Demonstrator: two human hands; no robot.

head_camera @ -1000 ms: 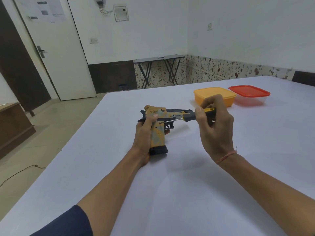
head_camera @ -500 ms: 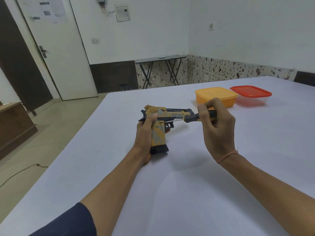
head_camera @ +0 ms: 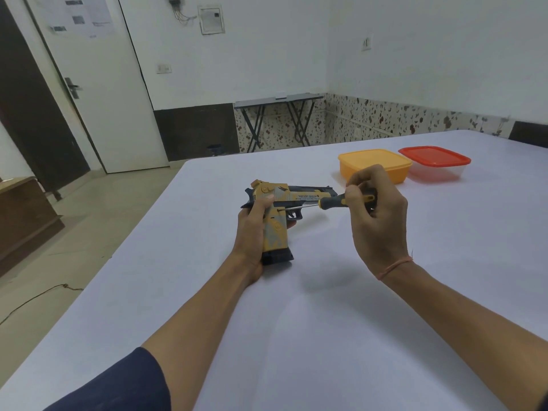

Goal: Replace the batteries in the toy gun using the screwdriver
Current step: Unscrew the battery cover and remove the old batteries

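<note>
R hand (head_camera: 379,221) hides screwdriver (head_camera: 332,202) handle end; toy gun (head_camera: 277,232) lettering too small to read.

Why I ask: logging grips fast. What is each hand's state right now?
Left hand: closed around the toy gun grip.
Right hand: closed on the screwdriver handle.
</note>
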